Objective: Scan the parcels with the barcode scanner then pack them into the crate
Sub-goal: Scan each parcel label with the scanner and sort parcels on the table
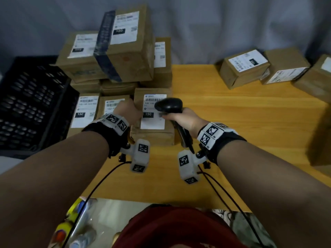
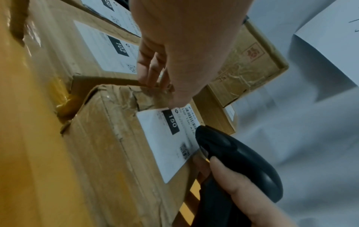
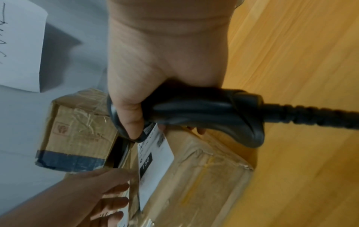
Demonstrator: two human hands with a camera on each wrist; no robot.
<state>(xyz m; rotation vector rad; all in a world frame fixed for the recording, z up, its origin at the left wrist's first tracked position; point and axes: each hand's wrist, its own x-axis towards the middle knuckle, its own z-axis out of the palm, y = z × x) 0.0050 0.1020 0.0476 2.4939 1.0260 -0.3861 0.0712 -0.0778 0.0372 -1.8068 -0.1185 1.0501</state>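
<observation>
A person's right hand (image 1: 180, 117) grips the handle of a black barcode scanner (image 1: 169, 105), its head poised just above the white label (image 1: 154, 111) of a brown parcel (image 1: 152, 122) on the wooden tabletop (image 1: 250, 122). The left hand (image 1: 128, 109) steadies that parcel at its left edge, fingers (image 2: 149, 69) curled over the side and thumb on top, by the label's corner. The parcel sits at the front of a heap of similar boxes (image 1: 114, 56) rising toward 12 o'clock; three more parcels (image 1: 245, 68) lie well apart at 2 o'clock. The black crate (image 1: 34, 108) stands at 9 o'clock, beside the heap; only its slotted wall shows, so what it holds cannot be told. Judging from the many parcels on the tabletop, the job appears to be far from finished: this parcel is at the scanning step, its packing is yet to come, and the heap and the far group await both.
</observation>
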